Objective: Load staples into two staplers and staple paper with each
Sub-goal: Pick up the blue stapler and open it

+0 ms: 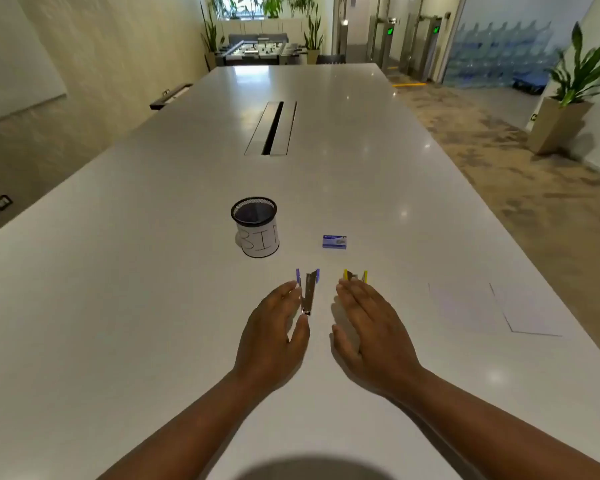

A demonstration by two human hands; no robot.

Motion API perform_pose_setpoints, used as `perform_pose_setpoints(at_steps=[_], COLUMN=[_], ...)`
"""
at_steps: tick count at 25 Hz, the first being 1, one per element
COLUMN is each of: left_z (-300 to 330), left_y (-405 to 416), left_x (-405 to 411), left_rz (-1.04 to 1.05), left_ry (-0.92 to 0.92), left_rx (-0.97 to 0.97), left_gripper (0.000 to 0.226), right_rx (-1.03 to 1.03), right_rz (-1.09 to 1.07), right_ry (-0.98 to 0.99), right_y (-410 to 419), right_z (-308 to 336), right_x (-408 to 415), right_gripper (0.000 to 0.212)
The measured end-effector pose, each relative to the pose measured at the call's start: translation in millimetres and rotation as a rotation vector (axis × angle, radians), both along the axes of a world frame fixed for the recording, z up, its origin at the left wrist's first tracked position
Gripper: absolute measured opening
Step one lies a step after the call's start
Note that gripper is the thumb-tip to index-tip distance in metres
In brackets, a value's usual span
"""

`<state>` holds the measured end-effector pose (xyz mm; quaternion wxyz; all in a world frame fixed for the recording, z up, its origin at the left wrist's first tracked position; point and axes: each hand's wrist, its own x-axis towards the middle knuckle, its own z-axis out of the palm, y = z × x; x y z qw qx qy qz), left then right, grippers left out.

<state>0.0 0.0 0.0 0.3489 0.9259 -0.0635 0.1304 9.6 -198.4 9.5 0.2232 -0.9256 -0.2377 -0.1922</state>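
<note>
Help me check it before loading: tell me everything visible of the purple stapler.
The purple stapler lies on the white table, pointing toward the person, just right of the left hand. It looks opened: a bare metal rail runs down its middle, with purple plastic showing at the far end on both sides. The left hand's fingertips are at its side; contact cannot be told. Whether it holds staples cannot be seen.
</note>
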Motion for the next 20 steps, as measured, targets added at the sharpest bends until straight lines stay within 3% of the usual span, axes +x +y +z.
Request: perform_pose_setpoints(at_steps=[3,6,12,17,20], left_z=[-1.3,0.0,-3.1,1.4,0.0], left_y=[0.7,0.2,3.0,5.3,3.5], left_x=[3.2,2.7,11.8,15.6,20.0], left_rz=[0.001,-0.016,-0.014,0.008,0.033], left_ry=[0.018,0.037,0.143,0.223,0.266], left_rx=[-0.018,0.009,0.048,-0.099,-0.252], left_gripper=[0.038,0.034,0.060,0.064,0.059], right_rx=[0.028,-0.014,0.061,0.102,0.198], right_rz=[0.097,0.131,0.093,0.036,-0.008], right_ry=[-0.030,0.092,0.388,0.488,0.470], right_y=[0.8,11.7,46.6,61.1,64.6], right_z=[-5.2,-7.2,-8.9,-9.9,-13.6], right_x=[2.8,-1.5,8.9,23.1,32.6], right_gripper=[0.047,0.049,0.067,0.063,0.047])
